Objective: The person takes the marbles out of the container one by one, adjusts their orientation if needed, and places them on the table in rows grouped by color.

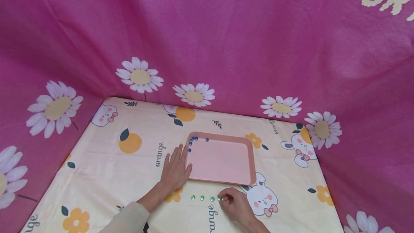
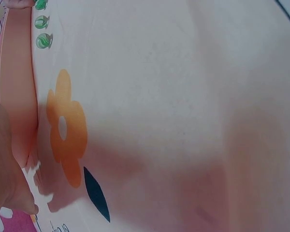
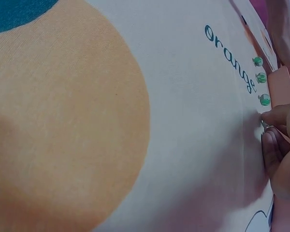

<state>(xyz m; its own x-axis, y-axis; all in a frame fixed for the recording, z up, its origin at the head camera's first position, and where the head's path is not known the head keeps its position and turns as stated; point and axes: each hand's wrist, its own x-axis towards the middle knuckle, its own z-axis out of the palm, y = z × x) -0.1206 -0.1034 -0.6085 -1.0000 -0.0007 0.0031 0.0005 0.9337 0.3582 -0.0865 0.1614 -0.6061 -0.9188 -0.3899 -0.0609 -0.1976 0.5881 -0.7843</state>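
Observation:
My right hand (image 1: 235, 203) pinches a green marble (image 1: 219, 199) between thumb and fingertips, low over the cloth in front of the tray. Left of it, three green marbles (image 1: 202, 197) with swirls form a row; the right wrist view shows the nearest of these marbles (image 3: 265, 100) just past the fingertips. My left hand (image 1: 175, 167) lies with straight fingers along the left side of a shallow pink tray (image 1: 223, 161). Several dark blue marbles (image 1: 189, 150) sit inside the tray, mostly near its far left corner.
A pale tablecloth (image 1: 106, 175) printed with oranges, flowers and rabbits covers the table. Behind and at both sides hangs a magenta curtain (image 1: 207, 39) with white daisies.

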